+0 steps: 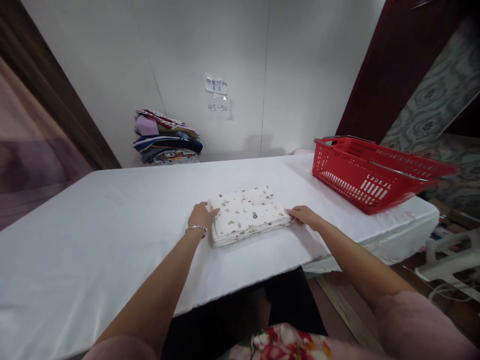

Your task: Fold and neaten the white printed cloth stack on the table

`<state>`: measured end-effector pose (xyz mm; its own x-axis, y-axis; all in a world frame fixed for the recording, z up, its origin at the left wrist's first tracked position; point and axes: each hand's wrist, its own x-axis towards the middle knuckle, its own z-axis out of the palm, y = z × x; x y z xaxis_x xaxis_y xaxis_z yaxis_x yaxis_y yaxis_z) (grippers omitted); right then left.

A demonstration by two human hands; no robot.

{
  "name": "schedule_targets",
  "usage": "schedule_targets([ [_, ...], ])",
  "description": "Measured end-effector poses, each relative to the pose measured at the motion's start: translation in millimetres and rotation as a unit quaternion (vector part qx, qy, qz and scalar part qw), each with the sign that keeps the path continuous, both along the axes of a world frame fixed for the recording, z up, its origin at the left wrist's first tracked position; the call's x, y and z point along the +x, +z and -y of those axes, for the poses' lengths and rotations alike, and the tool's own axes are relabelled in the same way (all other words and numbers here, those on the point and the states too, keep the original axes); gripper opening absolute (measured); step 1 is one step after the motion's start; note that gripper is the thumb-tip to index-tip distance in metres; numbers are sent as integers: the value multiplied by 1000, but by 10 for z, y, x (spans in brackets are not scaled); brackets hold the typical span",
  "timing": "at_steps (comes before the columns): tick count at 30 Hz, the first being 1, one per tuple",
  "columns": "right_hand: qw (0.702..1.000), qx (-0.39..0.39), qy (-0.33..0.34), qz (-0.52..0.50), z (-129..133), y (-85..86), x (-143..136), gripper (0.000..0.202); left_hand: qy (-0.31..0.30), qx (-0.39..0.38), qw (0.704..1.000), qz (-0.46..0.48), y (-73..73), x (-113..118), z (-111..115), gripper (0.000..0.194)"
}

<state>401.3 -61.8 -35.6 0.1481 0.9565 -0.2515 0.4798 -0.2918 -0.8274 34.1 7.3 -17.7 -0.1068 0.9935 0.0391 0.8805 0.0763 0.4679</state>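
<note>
A folded white cloth (247,210) with a small scattered print lies flat on the white-covered table in front of me, its layers stacked neatly along the front edge. My left hand (201,217), with a bracelet at the wrist, grips its left edge, the thumb over the side and the other fingers partly hidden. At the right front corner, my right hand (303,215) pinches the cloth between thumb and fingers; its fingertips are partly out of sight.
A red plastic basket (352,172) with metal handles stands at the table's right end. Several folded fabrics form a pile (168,137) against the back wall. Paper labels (217,106) are stuck on the wall. A white plastic stool (453,262) is at the lower right.
</note>
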Motion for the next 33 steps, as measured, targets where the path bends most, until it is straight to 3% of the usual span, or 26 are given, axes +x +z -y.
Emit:
schedule_targets([
  [3, 1000, -10, 18, 9, 10, 30, -12, 37, -60, 79, 994, -40, -11, 65, 215, 53],
  [7, 998, -43, 31, 37, -22, 55, -72, 37, -142, 78, 984, -69, -139, 128, 403, 48],
  [11, 999, -37, 16, 25, -36, 22, -110, 32, -139, 50, 986, -73, -244, 141, 444, 45],
  [16, 998, -40, 2, 39, -14, -83, -102, 33, -141, 56, 985, -78, -242, 131, 439, 46],
  [19, 993, 31, -4, 118, 30, -87, -93, 28, -142, 96, 981, -85, -210, 144, 489, 44],
  [22, 958, 195, 25, 211, 114, -46, -109, 18, -183, 164, 966, -79, -164, 209, 595, 35],
  [25, 917, 298, 121, 238, 201, -3, -156, 15, -262, 182, 947, -47, -124, 321, 710, 26],
  [28, 885, 305, 191, 294, 243, 17, -201, 15, -322, 169, 931, -33, -123, 420, 770, 19],
  [33, 851, 286, 232, 373, 227, 40, -218, 17, -351, 141, 925, -33, -189, 440, 746, 19],
])
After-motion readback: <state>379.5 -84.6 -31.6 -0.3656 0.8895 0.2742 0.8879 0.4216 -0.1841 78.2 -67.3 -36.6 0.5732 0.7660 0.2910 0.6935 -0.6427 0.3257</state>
